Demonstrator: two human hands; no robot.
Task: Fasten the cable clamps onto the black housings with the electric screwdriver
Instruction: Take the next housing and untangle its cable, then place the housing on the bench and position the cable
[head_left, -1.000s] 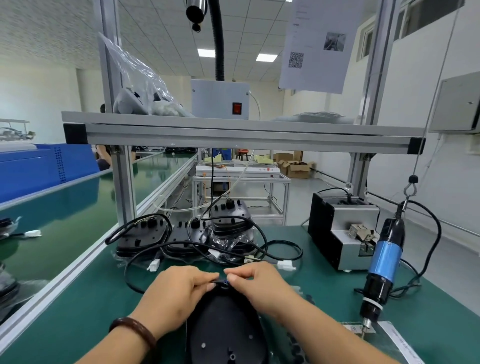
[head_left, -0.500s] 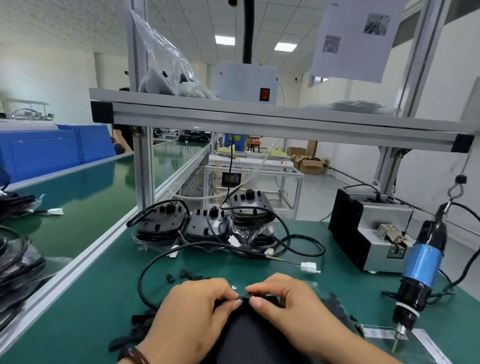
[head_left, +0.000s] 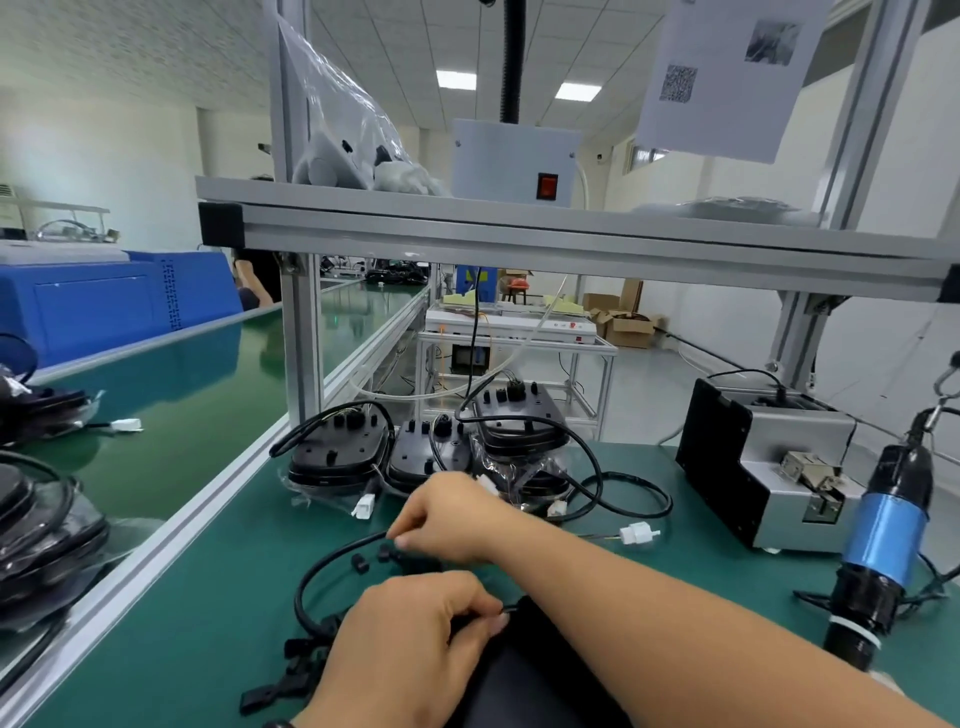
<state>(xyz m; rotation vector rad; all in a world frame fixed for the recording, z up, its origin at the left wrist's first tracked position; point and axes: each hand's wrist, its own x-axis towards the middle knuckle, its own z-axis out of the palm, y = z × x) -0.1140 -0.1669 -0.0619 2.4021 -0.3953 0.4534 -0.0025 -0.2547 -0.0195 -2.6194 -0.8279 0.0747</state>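
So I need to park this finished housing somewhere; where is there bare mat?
Bare green mat lies between the white connector, the screw feeder and the hanging electric screwdriver. A second strip runs along the aluminium rail. The centre is crowded: stacked housings, looped cable, loose clamps.

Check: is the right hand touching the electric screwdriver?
Apart. The head view shows the right hand at the small black clamps, with green mat before the hanging electric screwdriver.

Finished housings (head_left: 426, 447) clustered at the worktop (head_left: 218, 582) back edge, screw feeder (head_left: 763, 467) at back right, electric screwdriver (head_left: 883, 540) hanging along right edge, loose clamps (head_left: 291, 670) near front edge.
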